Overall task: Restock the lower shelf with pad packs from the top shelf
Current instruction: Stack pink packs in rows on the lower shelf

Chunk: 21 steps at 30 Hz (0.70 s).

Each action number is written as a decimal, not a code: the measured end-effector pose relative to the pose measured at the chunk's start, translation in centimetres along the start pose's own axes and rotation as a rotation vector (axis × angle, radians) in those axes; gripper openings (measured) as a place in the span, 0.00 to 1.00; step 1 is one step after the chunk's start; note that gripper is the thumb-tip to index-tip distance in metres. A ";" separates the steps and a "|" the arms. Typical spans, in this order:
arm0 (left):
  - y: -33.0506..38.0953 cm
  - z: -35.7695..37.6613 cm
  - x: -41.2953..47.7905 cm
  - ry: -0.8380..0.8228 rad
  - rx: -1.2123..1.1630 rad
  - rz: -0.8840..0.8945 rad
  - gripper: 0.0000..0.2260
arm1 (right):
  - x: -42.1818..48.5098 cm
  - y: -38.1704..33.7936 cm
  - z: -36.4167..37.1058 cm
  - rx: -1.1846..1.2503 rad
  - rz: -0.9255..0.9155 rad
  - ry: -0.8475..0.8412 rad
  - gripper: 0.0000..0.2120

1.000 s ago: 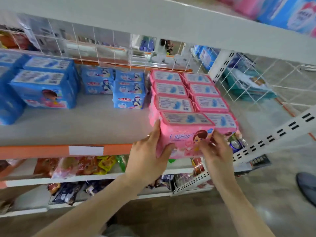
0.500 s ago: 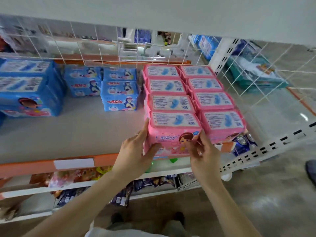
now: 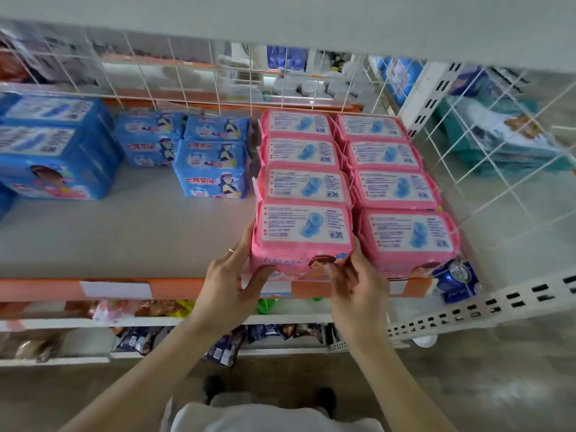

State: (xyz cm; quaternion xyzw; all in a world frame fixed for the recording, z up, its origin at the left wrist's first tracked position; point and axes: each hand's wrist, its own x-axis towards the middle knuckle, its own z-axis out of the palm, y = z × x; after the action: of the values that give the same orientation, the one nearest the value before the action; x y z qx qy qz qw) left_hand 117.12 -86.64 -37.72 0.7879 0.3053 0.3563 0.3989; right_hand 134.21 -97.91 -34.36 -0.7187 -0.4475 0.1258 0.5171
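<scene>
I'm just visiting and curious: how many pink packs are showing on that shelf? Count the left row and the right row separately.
Pink packs in the left row: 4, counting the front left pack, gripped by the left hand and the right hand
Pink packs in the right row: 4
Total: 8

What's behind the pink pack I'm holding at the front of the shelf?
Behind the front pink pack, three more pink packs line up in a row toward the wire grid. Only their tops show; each front face is covered by the pack before it.
</scene>
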 end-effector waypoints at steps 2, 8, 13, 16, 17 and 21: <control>-0.2 0.1 0.1 -0.006 -0.011 -0.005 0.31 | 0.1 -0.2 0.1 -0.011 0.006 0.019 0.28; -0.3 0.5 -0.2 0.028 0.010 -0.010 0.33 | 0.1 0.0 1.0 -0.067 0.044 0.076 0.24; 0.0 0.8 0.3 0.052 0.025 0.018 0.34 | 0.1 -0.1 1.1 -0.090 0.016 0.130 0.24; 0.1 0.8 1.0 0.048 0.092 0.028 0.34 | 0.4 0.3 1.4 -0.104 0.044 0.150 0.24; 0.2 0.9 1.0 0.047 0.116 0.031 0.34 | 0.4 0.3 1.5 -0.112 0.044 0.158 0.24; 0.2 1.6 0.5 0.028 0.122 -0.014 0.34 | 0.0 0.4 1.7 -0.136 0.041 0.158 0.25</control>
State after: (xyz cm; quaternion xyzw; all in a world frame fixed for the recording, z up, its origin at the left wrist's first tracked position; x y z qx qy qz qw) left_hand 118.69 -87.03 -38.03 0.8037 0.3374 0.3450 0.3482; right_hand 133.36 -96.84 -35.45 -0.7689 -0.3979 0.0486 0.4980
